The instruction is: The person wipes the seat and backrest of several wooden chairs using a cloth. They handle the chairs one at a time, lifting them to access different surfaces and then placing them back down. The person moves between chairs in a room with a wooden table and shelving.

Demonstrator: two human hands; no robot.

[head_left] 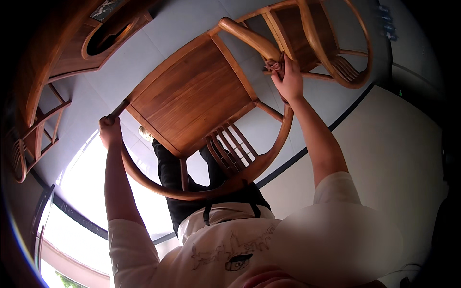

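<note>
A wooden armchair (pixel 192 86) with a broad flat seat and a curved rail stands close in front of my body, its slatted back toward me. My left hand (pixel 110 132) is closed around the front end of the chair's left arm. On the right arm of the chair, my right hand (pixel 289 81) presses a crumpled brownish cloth (pixel 273 66) against the wood. Its fingers are bent over the cloth and partly hide it. The thick front end of that arm sticks out beyond the cloth.
A second wooden armchair (pixel 317 43) stands just beyond at the right. At the far left is a wooden table (pixel 72 53) with a round dark recess, and another chair (pixel 36 139) beside it. Pale floor tiles (pixel 168 29) lie around; a light wall (pixel 374 144) rises at right.
</note>
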